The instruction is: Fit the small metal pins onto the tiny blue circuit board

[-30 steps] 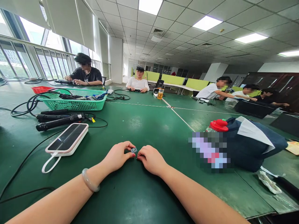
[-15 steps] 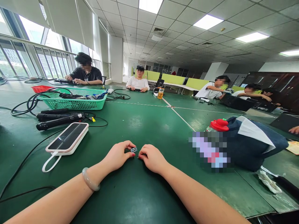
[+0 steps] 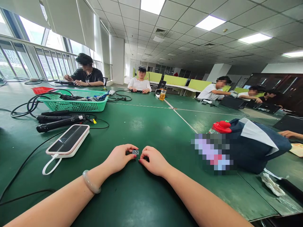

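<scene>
Near the middle of the green table, my left hand pinches a small black-and-white patterned piece between thumb and fingertips. Just to its right, my right hand is closed, its thumb and fingers curled toward each other. What those fingertips hold, if anything, is too small to make out. A narrow gap separates the two hands. Both forearms rest low over the table, and a pale bangle circles the left wrist.
A phone with a white strap, black cylindrical tools and a green basket lie left, among cables. A dark blue bag and a red-lidded bottle stand right. Several people sit around the table.
The patterned piece has turned slightly to lie more level in my left hand. My right fingertips have shifted slightly left. At the right, other people's arms have moved.
</scene>
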A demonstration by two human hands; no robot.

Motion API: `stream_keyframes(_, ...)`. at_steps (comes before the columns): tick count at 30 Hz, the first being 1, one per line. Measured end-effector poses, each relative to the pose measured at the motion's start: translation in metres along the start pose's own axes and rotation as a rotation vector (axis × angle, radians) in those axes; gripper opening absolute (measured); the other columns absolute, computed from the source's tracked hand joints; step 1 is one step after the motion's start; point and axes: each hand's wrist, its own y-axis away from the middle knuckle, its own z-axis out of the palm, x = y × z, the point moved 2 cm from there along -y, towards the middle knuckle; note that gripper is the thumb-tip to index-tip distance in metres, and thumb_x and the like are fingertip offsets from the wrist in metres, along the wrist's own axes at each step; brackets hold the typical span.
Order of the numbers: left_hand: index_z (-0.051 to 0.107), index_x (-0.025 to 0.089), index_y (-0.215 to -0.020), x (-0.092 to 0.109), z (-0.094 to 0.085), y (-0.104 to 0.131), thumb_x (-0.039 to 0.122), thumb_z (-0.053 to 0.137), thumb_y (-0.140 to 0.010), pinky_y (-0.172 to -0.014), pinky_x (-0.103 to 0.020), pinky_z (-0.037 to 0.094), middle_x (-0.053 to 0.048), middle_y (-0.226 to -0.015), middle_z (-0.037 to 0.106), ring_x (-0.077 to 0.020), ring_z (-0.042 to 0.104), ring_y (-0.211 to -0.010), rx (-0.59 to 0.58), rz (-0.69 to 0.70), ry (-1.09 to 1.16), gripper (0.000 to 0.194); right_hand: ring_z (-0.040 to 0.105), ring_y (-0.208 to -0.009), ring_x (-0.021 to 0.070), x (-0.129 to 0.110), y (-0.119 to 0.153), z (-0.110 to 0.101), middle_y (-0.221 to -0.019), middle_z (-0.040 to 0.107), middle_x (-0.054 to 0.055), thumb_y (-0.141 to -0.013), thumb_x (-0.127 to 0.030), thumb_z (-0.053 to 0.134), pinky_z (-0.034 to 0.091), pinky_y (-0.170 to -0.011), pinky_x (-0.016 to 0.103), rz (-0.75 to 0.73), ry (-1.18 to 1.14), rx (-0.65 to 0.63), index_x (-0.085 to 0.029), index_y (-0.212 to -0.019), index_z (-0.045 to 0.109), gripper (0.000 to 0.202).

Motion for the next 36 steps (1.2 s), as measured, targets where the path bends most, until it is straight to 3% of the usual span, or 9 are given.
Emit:
stream_keyframes(13, 0.063, 0.02, -0.098, 0.002, 0.0011, -0.0006, 0.036, 0.053, -0.071, -0.071, -0.028, 0.046, -0.001, -0.082, 0.067, -0.0179, 0.06, -0.075, -0.002, -0.01, 0.068, 0.033, 0.051, -0.081, 0.0133, -0.0007, 0.0012, 0.0004, -0.084, 0.054, 0.001, -0.076, -0.01, 0.059, 0.042, -0.075, 0.026, -0.025, 0.046, -0.011, -0.018, -0.07, 0.059, 0.009)
stream_keyframes(28, 0.062, 0.019, -0.096, -0.0017, 0.0022, -0.0017, 0.037, 0.053, -0.07, -0.069, -0.028, 0.045, -0.002, -0.08, 0.066, -0.0179, 0.059, -0.074, 0.02, -0.023, 0.087, 0.033, 0.051, -0.082, 0.0137, 0.0002, 0.0012, 0.0001, -0.085, 0.055, 0.002, -0.077, -0.012, 0.06, 0.042, -0.076, 0.027, -0.004, 0.045, -0.014, -0.017, -0.071, 0.059, 0.008)
stream_keyframes(36, 0.061, 0.019, -0.099, 0.0007, 0.0011, -0.0006, 0.036, 0.051, -0.07, -0.062, -0.025, 0.043, 0.001, -0.067, 0.058, -0.0151, 0.055, -0.064, 0.041, -0.005, 0.06, 0.034, 0.051, -0.083, 0.0135, 0.0025, 0.0013, 0.0023, -0.085, 0.054, 0.001, -0.077, -0.012, 0.06, 0.042, -0.076, 0.026, -0.016, 0.046, -0.009, -0.018, -0.072, 0.06, 0.008)
